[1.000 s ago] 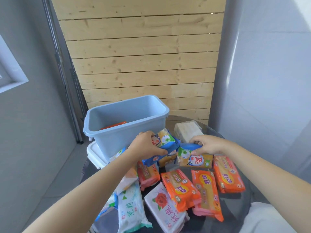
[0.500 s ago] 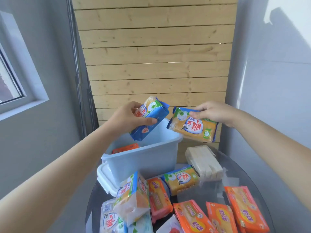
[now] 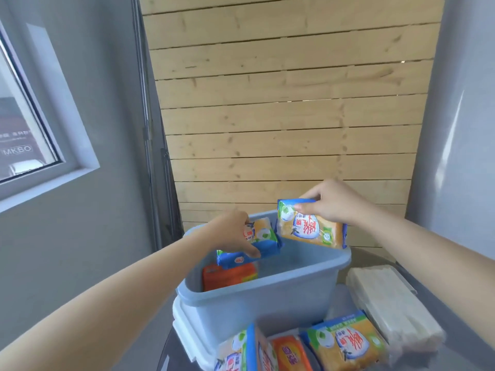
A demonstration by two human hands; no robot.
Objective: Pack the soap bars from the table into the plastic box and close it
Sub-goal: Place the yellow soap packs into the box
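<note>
Blue-and-yellow wrapped soap bars, one gripped in each of left hand (image 3: pixel 230 236) and right hand (image 3: pixel 330 202), over the blue plastic box (image 3: pixel 257 303) at centre holding one orange soap bar (image 3: pixel 227 275).

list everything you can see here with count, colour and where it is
plastic box: 1, light blue, on the table, open
orange soap bar: 1, inside the box at its left
blue-yellow soap bars in hand: 2, over the box
soap bars on table: at least 3, blue-yellow and orange, in front of the box
white packet: 1, right of the box
white lid: 1, under the box
left hand: grips one bar, low in the box
right hand: pinches one bar above the rim
</note>
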